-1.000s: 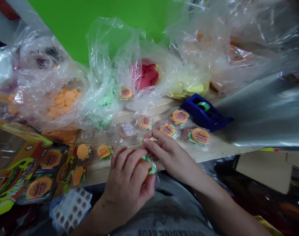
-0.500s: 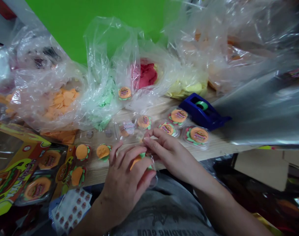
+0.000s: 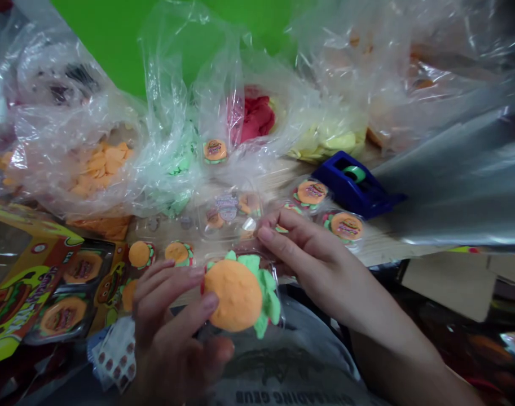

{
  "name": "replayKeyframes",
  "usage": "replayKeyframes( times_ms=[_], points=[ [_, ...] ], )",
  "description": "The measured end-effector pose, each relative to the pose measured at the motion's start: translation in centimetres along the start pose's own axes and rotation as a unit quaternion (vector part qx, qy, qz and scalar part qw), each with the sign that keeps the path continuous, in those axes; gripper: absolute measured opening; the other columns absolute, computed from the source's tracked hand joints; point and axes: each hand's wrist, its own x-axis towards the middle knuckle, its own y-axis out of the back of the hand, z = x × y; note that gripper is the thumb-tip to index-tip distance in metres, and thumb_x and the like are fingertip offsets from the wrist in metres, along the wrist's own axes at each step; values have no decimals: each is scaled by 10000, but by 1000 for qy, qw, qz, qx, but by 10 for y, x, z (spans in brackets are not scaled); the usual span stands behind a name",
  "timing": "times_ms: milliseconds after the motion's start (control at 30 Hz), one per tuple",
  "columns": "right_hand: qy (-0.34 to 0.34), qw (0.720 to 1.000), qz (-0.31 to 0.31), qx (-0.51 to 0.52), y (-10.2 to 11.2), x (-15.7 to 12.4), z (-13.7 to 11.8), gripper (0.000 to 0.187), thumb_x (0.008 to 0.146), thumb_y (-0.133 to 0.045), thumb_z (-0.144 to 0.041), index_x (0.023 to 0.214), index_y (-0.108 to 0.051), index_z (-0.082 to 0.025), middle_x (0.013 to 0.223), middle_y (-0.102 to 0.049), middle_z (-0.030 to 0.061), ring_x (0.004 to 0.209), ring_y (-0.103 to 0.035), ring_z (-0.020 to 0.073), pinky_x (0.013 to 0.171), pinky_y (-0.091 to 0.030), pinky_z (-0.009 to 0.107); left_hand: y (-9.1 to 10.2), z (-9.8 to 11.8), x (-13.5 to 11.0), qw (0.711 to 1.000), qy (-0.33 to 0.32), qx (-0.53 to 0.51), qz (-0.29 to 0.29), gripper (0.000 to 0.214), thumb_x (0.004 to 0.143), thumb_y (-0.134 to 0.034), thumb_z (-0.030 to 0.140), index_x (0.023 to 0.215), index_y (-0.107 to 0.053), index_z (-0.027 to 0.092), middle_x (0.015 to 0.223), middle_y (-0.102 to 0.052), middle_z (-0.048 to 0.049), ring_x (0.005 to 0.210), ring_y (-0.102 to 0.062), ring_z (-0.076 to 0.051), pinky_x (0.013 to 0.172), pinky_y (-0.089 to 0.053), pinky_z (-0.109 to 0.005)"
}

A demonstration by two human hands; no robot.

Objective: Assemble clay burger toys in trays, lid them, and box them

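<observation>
A foam burger toy (image 3: 236,296) with a bumpy orange bun and green lettuce frill lies in a clear plastic blister tray (image 3: 276,293), held up close to my view. My left hand (image 3: 172,321) grips the tray's left side, fingers across its edge. My right hand (image 3: 320,265) sits at the tray's upper right, fingertips pinched together beside its rim. Whether those fingertips hold anything small, I cannot tell. Just beyond them, a clear blister with a printed label (image 3: 227,208) lies on the wooden table (image 3: 379,245).
Several packed burgers lie on the table. Behind them stand plastic bags of orange (image 3: 100,166), green (image 3: 181,163), red (image 3: 252,118) and yellow (image 3: 325,138) foam pieces. A blue tape dispenser (image 3: 354,183) stands right; a printed burger box (image 3: 29,287) and sticker sheet (image 3: 115,355) lie left.
The burger and tray have risen toward the camera and look much larger, with the bun now facing up. My left hand has shifted left and my right hand slightly right.
</observation>
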Motion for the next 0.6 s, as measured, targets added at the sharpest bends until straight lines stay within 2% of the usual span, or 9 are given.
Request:
replayKeyframes(
  times_ms=[100,167,300,467,600],
  points=[
    [11,1000,10,-9,-1,0,-1,157,912,-475,-291,775,-457,-216,689,-628,-26,630,-585,65,515,-445,131,0,3,-4,999,-21,16,-40,129,897,-507,312,878,-563,198,1008,-534,-35,982,-538,-161,947,-459,-359],
    [18,1000,12,-12,-2,0,0,144,906,-481,-287,778,-467,-224,685,-632,-28,641,-595,74,512,-450,137,-2,5,-6,997,-34,16,-67,59,884,-528,240,900,-557,192,1017,-544,-43,1016,-539,-170,970,-449,-369],
    [21,999,29,-21,-2,-2,1,157,898,-491,-301,760,-471,-228,727,-653,-15,640,-612,87,535,-484,162,-5,4,-7,996,-40,23,-79,110,848,-551,142,953,-557,172,1046,-557,-57,1057,-526,-187,1016,-403,-406],
    [4,1000,15,-19,-1,-5,2,175,896,-499,-360,784,-468,-229,745,-666,-7,667,-628,103,554,-508,177,-4,2,-5,998,-10,2,-54,182,899,-490,317,990,-541,168,1131,-517,-89,1128,-486,-198,1011,-402,-390],
    [11,999,22,-36,-1,-8,5,174,894,-511,-365,794,-488,-225,782,-670,-2,714,-634,98,587,-515,163,-4,5,-2,993,-40,47,-96,279,912,-462,357,1065,-539,137,1134,-594,-102,1156,-453,-225,1055,-335,-427]
  ],
)
